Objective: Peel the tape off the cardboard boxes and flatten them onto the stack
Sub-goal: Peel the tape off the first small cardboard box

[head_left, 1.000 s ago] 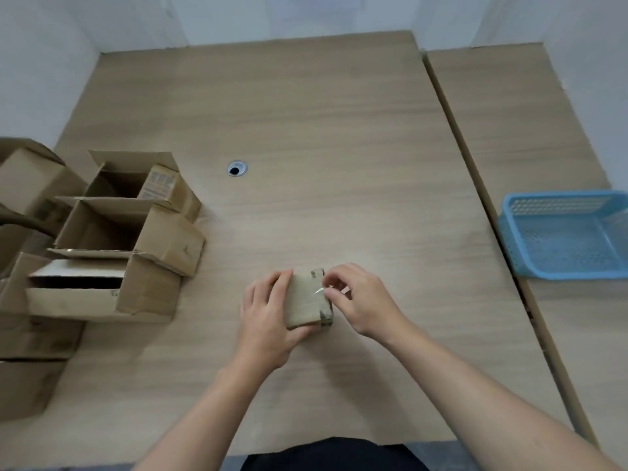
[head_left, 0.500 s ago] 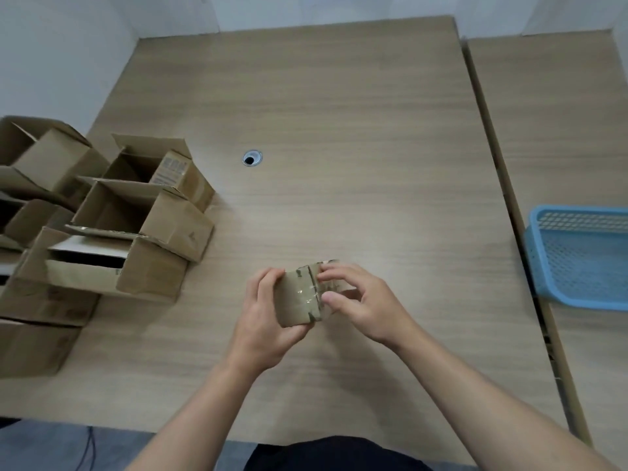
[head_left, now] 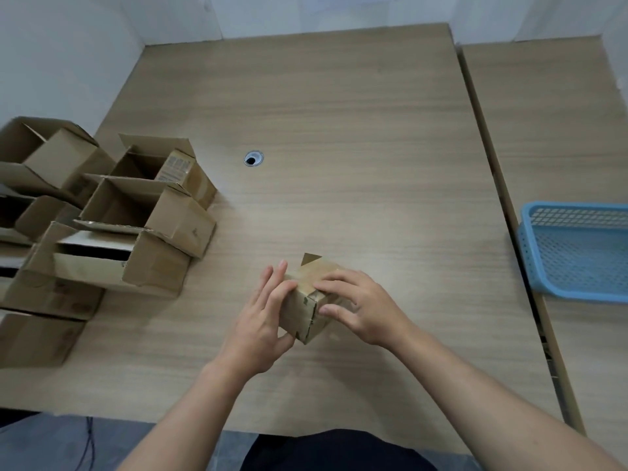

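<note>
L hand [head_left: 261, 322] & R hand [head_left: 362, 307] both clasp the small box [head_left: 300, 312]. Best brace w/ L, lift the tape [head_left: 303, 283] edge w/ R nail, pull low.

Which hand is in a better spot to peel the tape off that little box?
Probably the right hand: its fingertips rest on the tape strip atop the small brown cardboard box, while the left hand holds the box's left side, steadying it.

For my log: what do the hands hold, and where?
A small cardboard box: left hand on its left side, right hand over its top and right side.
</note>
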